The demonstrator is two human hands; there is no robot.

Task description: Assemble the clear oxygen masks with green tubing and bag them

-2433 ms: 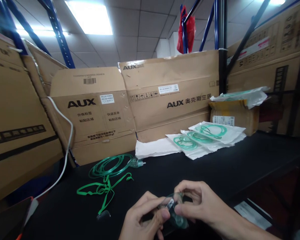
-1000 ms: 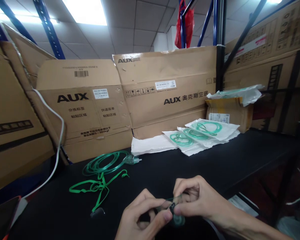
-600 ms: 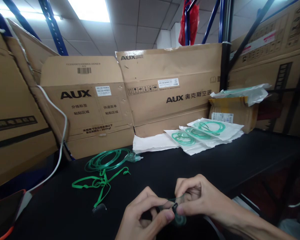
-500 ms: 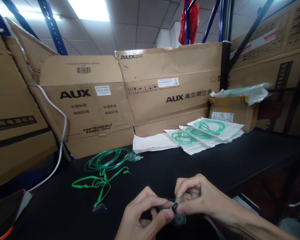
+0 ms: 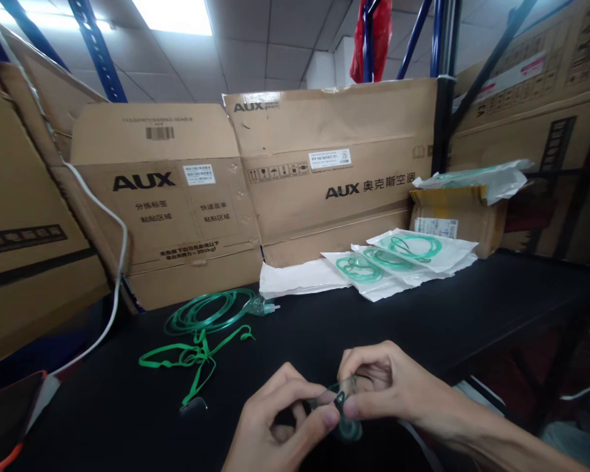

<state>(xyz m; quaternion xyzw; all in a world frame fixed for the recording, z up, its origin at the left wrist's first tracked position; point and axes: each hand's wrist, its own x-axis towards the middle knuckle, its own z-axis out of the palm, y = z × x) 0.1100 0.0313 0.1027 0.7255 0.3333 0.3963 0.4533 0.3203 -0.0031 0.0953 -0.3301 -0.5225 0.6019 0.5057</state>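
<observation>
Both my hands meet low in the view over the black table (image 5: pixel 423 328). My left hand (image 5: pixel 270 426) and my right hand (image 5: pixel 388 387) each pinch a small clear green plastic mask piece (image 5: pixel 343 410) between thumb and fingers. Most of the piece is hidden by my fingers. A coil of green tubing (image 5: pixel 209 311) with a clear connector lies on the table beyond my left hand. A loose green strap (image 5: pixel 191 357) lies in front of the coil.
Sealed white packets with green tubing (image 5: pixel 398 255) are stacked at the back right, beside a small cardboard box (image 5: pixel 459 219). Large AUX cartons (image 5: pixel 285 177) stand along the back. A white cable (image 5: pixel 115 262) hangs at the left. A dark phone-like thing (image 5: pixel 4 423) lies at the lower left.
My hands have kept pinching the same piece, with only small finger shifts. The view has drifted slightly.
</observation>
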